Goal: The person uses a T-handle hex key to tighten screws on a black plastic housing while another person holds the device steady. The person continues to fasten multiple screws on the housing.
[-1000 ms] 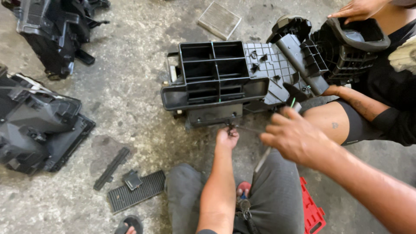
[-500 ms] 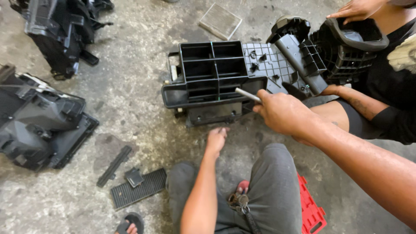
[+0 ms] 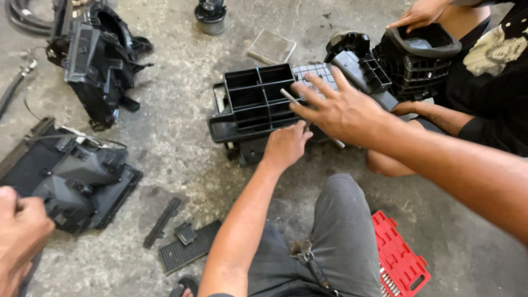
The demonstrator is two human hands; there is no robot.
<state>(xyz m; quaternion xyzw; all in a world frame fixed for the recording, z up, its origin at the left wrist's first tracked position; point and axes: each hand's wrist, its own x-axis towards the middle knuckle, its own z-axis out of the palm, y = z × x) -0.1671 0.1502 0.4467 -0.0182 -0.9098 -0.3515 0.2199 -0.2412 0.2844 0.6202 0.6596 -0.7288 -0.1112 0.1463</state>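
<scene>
Red plastic tool case (image 3: 400, 258) lies open on the concrete floor (image 3: 165, 143), well below the right hand and beside the wearer's grey-trousered leg (image 3: 330, 242); small bits sit in its rows, any markings too small to read. No labels or signs can be made out on the other parts. Right hand (image 3: 338, 107): fingers spread wide over the black plastic housing (image 3: 258, 102), with a slim metal rod or tool shaft (image 3: 311, 117) under the palm; its upper end pokes out past the fingers and its lower end shows below the hand. Whether the thumb pins the shaft, cannot tell. Left hand (image 3: 286, 144): loosely curled, knuckles up, resting against the near edge of the housing just below the right hand; what the fingertips touch is hidden. The housing sits on the floor directly under and ahead of both hands, its open rectangular compartments facing up. Beyond the right hand, another person's hand (image 3: 421, 14) rests on the rim of a black duct section (image 3: 423, 52) joined to the housing. Far left of the hands, two more black housings (image 3: 71, 176) (image 3: 96, 60); a slatted panel (image 3: 187, 247) lies below the left forearm. A third person's hand (image 3: 19, 234) enters at the lower left corner.
</scene>
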